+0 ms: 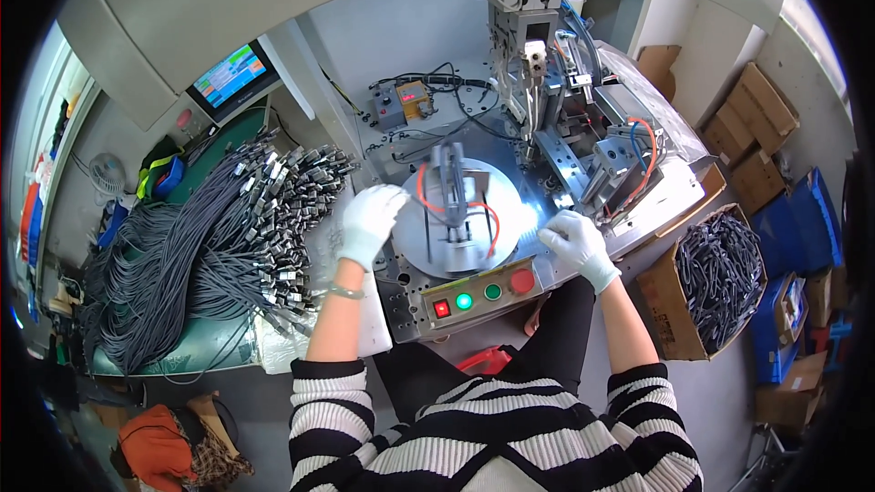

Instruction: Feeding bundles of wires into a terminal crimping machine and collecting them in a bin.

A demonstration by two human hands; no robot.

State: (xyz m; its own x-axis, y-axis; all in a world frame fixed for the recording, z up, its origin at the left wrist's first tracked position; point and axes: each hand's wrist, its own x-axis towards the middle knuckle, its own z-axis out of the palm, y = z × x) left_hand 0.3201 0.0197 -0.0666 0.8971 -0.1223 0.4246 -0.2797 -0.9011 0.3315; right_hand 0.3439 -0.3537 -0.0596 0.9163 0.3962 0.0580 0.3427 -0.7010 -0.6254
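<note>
Filling the open cardboard box (663,312) over on the right is a tangle of short dark pieces (720,275), and just past it stands a blue bin (771,346) whose contents I can't quite make out. Reaching forward, the white-gloved left hand (372,219) is by the left rim of the round plate (415,239), fingers loosely extended, while the right hand (579,244), gloved too, hovers near the front-right side, fingers curled; whether either grips anything I cannot tell, and a blurred fixture (449,178) sits on the plate between them
</note>
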